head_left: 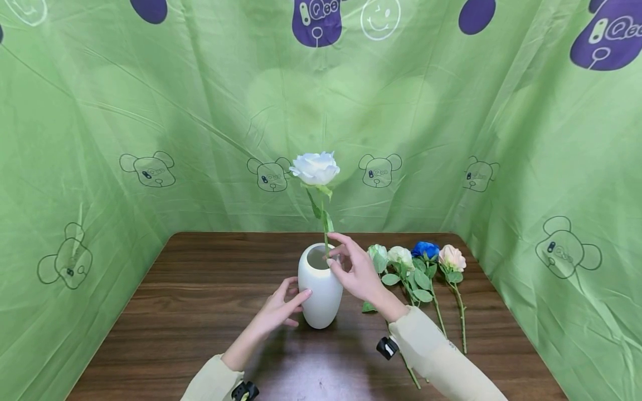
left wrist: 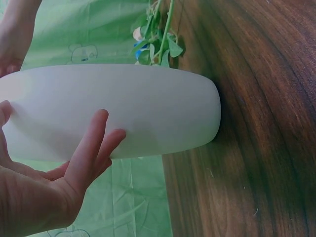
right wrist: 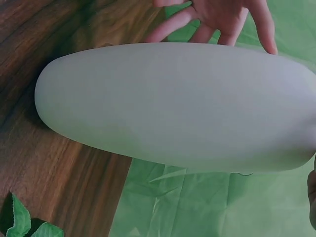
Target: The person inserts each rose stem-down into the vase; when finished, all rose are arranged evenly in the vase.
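A white vase [head_left: 321, 301] stands upright on the table. My left hand [head_left: 273, 312] rests against its left side, thumb on the front, fingers spread; the left wrist view shows this hand [left wrist: 64, 182] touching the vase [left wrist: 123, 108]. Above the vase mouth, my right hand [head_left: 358, 273] pinches the green stem of a white rose [head_left: 316, 168], whose lower end goes into the opening. The bloom is upright, well above the rim. In the right wrist view, the vase [right wrist: 173, 106] fills the middle and only a sliver of the right hand shows at the edge.
Right of the vase lie several flowers with leafy stems: a blue rose [head_left: 425, 249], a pale pink rose [head_left: 452, 258], a cream one [head_left: 400, 256] and a pale green one [head_left: 378, 253]. Green printed cloth [head_left: 210, 111] surrounds the brown wooden table [head_left: 190, 301].
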A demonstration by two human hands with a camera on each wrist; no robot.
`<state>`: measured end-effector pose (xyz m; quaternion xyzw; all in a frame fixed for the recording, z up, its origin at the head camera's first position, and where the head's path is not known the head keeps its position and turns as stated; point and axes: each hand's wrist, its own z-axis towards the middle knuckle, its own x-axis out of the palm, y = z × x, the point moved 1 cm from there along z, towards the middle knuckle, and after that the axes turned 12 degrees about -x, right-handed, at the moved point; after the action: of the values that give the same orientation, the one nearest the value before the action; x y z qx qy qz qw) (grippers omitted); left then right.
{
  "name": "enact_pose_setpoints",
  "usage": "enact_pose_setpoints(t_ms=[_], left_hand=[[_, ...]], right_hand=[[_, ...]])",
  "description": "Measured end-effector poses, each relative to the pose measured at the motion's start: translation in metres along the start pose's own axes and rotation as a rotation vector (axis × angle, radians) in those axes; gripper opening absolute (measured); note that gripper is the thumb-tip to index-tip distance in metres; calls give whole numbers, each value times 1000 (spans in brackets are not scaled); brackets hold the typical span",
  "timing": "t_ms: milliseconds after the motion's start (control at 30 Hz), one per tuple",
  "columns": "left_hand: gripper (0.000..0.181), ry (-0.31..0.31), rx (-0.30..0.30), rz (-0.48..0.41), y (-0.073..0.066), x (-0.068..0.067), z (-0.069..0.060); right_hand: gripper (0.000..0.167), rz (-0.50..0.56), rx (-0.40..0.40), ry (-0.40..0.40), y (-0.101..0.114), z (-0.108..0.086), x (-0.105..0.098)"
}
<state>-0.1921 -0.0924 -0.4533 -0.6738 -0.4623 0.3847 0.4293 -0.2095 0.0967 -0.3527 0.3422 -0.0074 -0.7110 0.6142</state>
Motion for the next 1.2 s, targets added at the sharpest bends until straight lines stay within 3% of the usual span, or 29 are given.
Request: enact_pose_setpoints(t_ms=[200, 433, 567, 867, 1200], left_hand=[[64, -2, 2, -2, 1, 0, 0], [63, -1, 6, 6, 0, 0, 0], [64, -9, 1, 8, 0, 0, 0], [64, -9, 5, 19, 2, 1, 1], [65, 6, 17, 24, 0, -1, -1]], right_hand=[[51, -46, 8, 7, -28, -14, 7], [50, -66, -6, 28, -31, -16, 6], [52, -37, 37, 34, -29, -16, 5], [38, 78, 171, -126, -9, -17, -12], [30, 54, 273, -223, -30, -49, -21]])
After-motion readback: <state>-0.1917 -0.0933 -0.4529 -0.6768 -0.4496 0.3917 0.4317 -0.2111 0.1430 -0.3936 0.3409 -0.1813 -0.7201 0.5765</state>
